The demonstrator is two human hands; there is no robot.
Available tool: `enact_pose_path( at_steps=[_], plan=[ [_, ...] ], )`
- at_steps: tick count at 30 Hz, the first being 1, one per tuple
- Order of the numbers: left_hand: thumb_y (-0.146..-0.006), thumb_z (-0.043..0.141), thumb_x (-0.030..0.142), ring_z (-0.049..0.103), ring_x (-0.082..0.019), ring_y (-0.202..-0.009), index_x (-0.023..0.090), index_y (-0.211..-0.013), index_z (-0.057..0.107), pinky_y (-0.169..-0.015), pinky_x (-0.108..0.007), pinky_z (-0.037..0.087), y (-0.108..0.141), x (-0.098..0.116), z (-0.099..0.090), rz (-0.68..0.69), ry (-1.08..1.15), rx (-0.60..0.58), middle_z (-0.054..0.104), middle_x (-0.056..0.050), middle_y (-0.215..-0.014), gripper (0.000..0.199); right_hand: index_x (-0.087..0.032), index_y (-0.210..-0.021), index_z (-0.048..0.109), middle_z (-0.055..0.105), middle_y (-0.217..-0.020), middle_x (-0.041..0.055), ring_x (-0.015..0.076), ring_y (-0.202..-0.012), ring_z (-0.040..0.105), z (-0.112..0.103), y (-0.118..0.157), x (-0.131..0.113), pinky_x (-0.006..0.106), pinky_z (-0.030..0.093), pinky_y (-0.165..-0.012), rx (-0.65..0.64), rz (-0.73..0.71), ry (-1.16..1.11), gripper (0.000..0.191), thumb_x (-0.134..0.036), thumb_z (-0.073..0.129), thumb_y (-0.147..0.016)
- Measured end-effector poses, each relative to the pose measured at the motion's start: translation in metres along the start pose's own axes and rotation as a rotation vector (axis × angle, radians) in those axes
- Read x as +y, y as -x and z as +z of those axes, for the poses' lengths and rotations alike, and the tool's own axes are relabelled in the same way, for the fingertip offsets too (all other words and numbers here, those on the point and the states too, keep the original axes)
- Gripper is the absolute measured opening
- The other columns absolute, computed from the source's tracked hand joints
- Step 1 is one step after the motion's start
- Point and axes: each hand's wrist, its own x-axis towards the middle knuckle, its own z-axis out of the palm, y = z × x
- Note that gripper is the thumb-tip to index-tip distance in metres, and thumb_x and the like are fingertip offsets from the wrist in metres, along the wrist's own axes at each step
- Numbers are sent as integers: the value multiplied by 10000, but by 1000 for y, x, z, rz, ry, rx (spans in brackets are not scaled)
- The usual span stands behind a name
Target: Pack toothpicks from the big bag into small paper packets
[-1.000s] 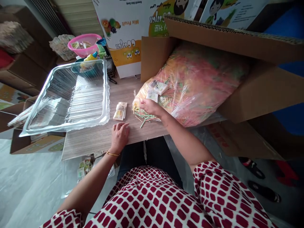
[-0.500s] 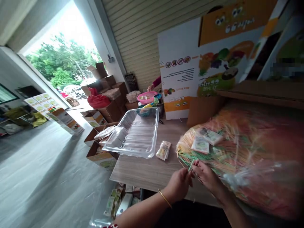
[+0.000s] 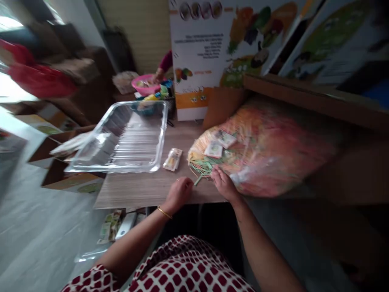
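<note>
My left hand is closed over the front part of the wooden table; whatever its fingers hold, if anything, is hidden. At the near left edge of a large clear bag full of thin coloured sticks, my right hand has its fingers pressed together beside loose green sticks. What it grips cannot be made out. A short green piece lies between my hands. Two small white packets rest on the bag, and a small packet pile is on the table.
A clear plastic tray stands at the table's left. Behind it, a person's hand reaches into a pink basin. A printed carton rises at the back. Open boxes stand on the left, below table height.
The view has shifted down and right, showing more of my arms and patterned clothing. My hands have moved apart; before, they met around a green piece.
</note>
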Motion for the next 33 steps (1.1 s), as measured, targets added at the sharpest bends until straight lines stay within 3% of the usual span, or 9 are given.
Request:
enact_pose_path(
  at_steps=[2,4,8,12,15,20,26,30,33],
  plan=[
    [-982,495,278,605,-211,-896,191,-936,638,-847,-350,464,-7,-11,0,83,-3,-12,670,-70,-924,174,-213,-940,542,705,-973,132,213,-790,685,-6,4,3,308,548,-645,-153,47,6,410,-524,283,-1001],
    [-999,479,268,612,-206,-909,188,-952,622,-850,-346,475,-12,-17,2,135,-8,-25,658,-64,-939,170,-202,-982,542,715,-959,101,186,-751,685,-8,6,2,288,540,-654,-242,53,97,405,-451,229,-1050],
    [-997,540,269,620,-188,-851,172,-1007,595,-806,-323,499,-17,-15,10,154,-80,-30,632,-69,-977,111,-181,-1140,567,741,-1057,111,229,-990,715,-1,3,-6,313,526,-856,-251,-34,600,243,-314,382,-1058],
    [-963,626,290,606,-235,-912,151,-1030,595,-859,-361,500,-22,-3,15,214,-328,-48,629,-101,-1000,157,-108,-1246,543,741,-991,176,293,-909,740,10,-10,-14,342,545,-767,-323,-52,1049,265,-226,437,-1033],
    [-962,624,275,600,-256,-923,145,-979,601,-863,-379,492,-30,6,14,208,-473,-112,634,-114,-1004,133,-76,-1187,563,729,-974,210,294,-889,742,13,-20,-18,341,546,-720,-378,-112,1179,292,-62,345,-993],
    [-1011,528,257,620,-246,-916,146,-952,601,-865,-373,480,-42,11,12,133,-527,-159,654,-104,-983,145,-102,-1136,587,716,-1010,214,312,-934,719,8,-32,-18,350,527,-738,-355,-177,1194,276,-114,338,-1017],
    [-1025,483,257,625,-261,-941,137,-987,614,-850,-369,471,-45,16,13,127,-613,-153,657,-115,-989,181,-131,-1181,583,731,-1024,152,270,-920,709,4,-35,-10,314,478,-739,-261,-67,1014,369,-334,287,-1093],
    [-1021,451,206,625,-285,-937,112,-1019,626,-818,-388,467,-44,24,5,151,-708,-226,656,-136,-987,198,-129,-1162,577,726,-1094,145,248,-1020,683,4,-34,-13,298,463,-823,-181,-80,875,357,-312,276,-1102],
    [-1026,394,180,627,-304,-920,116,-978,631,-792,-409,464,-38,25,-4,144,-780,-266,652,-139,-957,251,-127,-1151,574,728,-1091,141,240,-1014,689,13,-33,-20,294,472,-836,-210,-64,810,346,-274,265,-1103]
  ],
)
